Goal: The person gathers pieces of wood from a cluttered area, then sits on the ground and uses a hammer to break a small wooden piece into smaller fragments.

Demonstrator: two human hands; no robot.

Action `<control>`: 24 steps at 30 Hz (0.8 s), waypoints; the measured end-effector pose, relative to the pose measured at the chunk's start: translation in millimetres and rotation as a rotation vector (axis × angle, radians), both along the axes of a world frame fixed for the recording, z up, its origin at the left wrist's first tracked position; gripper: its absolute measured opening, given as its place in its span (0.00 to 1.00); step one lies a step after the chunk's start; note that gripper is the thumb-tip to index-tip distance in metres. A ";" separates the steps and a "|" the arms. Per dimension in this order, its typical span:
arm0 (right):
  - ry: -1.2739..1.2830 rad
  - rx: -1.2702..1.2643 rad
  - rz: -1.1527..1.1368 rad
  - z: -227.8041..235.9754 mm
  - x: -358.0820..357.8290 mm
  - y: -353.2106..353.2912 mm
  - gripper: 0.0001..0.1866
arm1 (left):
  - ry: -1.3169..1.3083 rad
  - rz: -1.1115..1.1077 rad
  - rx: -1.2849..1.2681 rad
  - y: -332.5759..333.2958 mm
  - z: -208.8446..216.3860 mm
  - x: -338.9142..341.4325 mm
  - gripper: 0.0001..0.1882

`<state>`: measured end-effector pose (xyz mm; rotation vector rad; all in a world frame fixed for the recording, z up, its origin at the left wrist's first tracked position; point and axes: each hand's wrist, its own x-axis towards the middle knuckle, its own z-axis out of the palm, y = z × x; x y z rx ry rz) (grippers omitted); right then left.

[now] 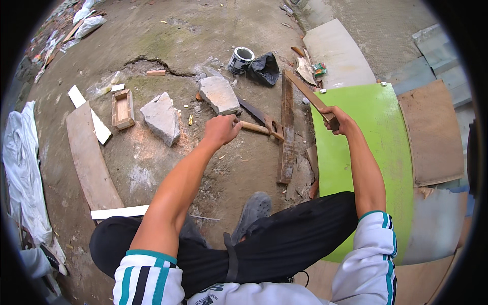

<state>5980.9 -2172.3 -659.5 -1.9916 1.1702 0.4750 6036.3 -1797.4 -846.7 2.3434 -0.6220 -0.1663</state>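
Observation:
My left hand (222, 129) is closed at the near-left end of a round wooden handle (255, 127); whatever is fixed to that end is hidden by the hand. Beside it lies a handsaw with a dark blade (251, 110) and a wooden grip (275, 127), partly crossed by the round handle. On the right, my right hand (337, 121) grips the near end of a narrow wooden strip (306, 93), which slants away to the far left. Beneath that hand is a bright green board (368, 137). A weathered wooden beam (287, 152) lies on the ground between my hands.
Two rough concrete chunks (161, 118) (219, 95) lie ahead, with sawdust around the nearer one. Further left are a small wooden box (122, 109) and a brown plank (91, 155). A paint can (241, 60) and black plastic bag (264, 69) stand beyond. Sheets (432, 132) lie right.

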 end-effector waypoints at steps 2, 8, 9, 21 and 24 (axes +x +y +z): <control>-0.077 0.070 -0.049 24.1 -4.2 35.4 0.17 | 0.052 0.082 -0.186 -13.4 8.0 3.9 0.21; -0.261 0.349 -0.062 66.0 -31.7 105.7 0.24 | 0.765 0.104 -0.817 -44.8 46.9 21.0 0.37; -0.263 0.384 -0.066 70.2 -34.9 112.6 0.24 | 0.876 0.110 -0.883 -47.0 58.2 19.5 0.41; -0.180 0.655 0.412 62.6 -20.3 198.2 0.35 | 0.942 0.527 -1.624 -41.0 99.4 58.6 0.30; -0.109 0.567 0.522 47.5 -1.0 180.5 0.41 | 0.782 0.681 -1.615 -34.4 78.3 56.5 0.41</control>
